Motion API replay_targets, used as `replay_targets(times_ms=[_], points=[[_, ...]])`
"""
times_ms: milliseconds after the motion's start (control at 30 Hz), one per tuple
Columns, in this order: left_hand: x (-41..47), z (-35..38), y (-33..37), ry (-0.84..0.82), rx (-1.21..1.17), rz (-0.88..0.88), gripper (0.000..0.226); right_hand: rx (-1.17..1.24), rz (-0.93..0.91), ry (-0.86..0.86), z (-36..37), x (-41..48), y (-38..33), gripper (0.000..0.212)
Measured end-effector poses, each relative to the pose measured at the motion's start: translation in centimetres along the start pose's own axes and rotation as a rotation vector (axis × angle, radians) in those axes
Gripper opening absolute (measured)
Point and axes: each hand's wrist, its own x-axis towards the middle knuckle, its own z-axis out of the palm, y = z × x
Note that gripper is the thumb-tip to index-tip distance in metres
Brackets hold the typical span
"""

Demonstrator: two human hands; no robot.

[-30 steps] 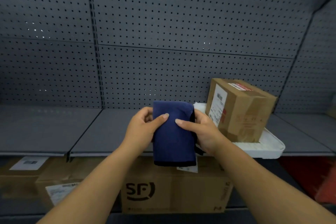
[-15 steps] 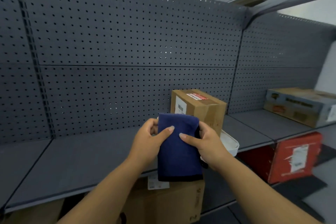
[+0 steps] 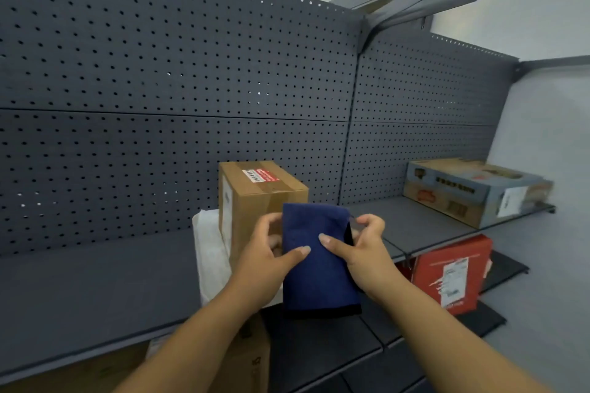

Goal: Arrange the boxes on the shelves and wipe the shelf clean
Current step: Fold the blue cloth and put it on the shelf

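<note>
A folded dark blue cloth hangs in front of me, gripped on its left edge by my left hand and on its right edge by my right hand. Behind the cloth a brown cardboard box with a red label on top stands on a white tray, which rests on the grey shelf. Further right on the same shelf level lies a flat printed box. A red box stands on the lower shelf at the right.
A grey pegboard back wall runs behind the shelves. Metal shelf brackets stick out at the top right. Brown cardboard boxes sit under the shelf at the bottom. A pale wall closes the right side.
My view has swung to the right and upward, so the brown box now sits left of the cloth and the flat printed box and red box are in view. Both hands keep hold of the cloth.
</note>
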Motion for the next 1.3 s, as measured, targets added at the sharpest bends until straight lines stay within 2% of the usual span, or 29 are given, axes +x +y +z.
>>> replay_targets(times_ms=[200, 400, 667, 967, 1133, 1300], points=[[2.8, 6.6, -1.6, 0.052, 0.129, 0.056, 0.043, -0.160, -0.171, -0.007, -6.9, 3.1, 2.0, 0.049], [5.9, 10.9, -3.5, 0.042, 0.214, 0.041, 0.033, -0.255, -0.299, -0.040, -11.4, 6.3, 4.3, 0.026], [11.5, 13.5, -5.9, 0.008, 0.243, -0.023, 0.032, -0.215, -0.136, -0.177, -15.2, 11.5, 6.6, 0.036], [18.9, 14.5, -7.3, 0.023, 0.284, -0.098, 0.034, -0.045, 0.006, -0.213, -16.4, 18.7, 7.8, 0.046], [22.1, 14.1, -8.0, 0.038, 0.370, -0.179, 0.042, -0.135, 0.028, -0.270, -15.9, 22.5, 9.1, 0.055], [24.3, 13.2, -9.3, 0.081, 0.470, -0.319, 0.053, -0.162, 0.106, -0.406, -14.3, 25.4, 10.5, 0.062]])
